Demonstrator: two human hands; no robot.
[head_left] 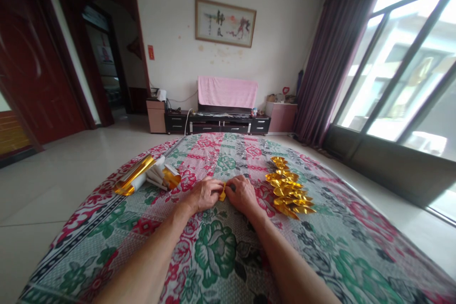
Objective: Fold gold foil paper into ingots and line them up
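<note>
Between my two hands is a small piece of gold foil paper (pixel 223 195), partly covered by the fingers. My left hand (pixel 204 194) pinches it from the left. From the other side my right hand (pixel 242 192) grips it with curled fingers. Off to the right lies a row of folded gold foil paper pieces (pixel 288 189), shiny and boat-like, nested together. On the left are loosely rolled gold foil sheets (pixel 137 175) with white backs, beside several white-backed curled sheets (pixel 160 173).
A floral cloth (pixel 215 251) covers the round table. Beyond it stand a low black TV cabinet (pixel 221 127) and a pink cloth (pixel 228 91) draped over a screen. Tall windows (pixel 399 71) and a dark curtain (pixel 335 42) line the right side.
</note>
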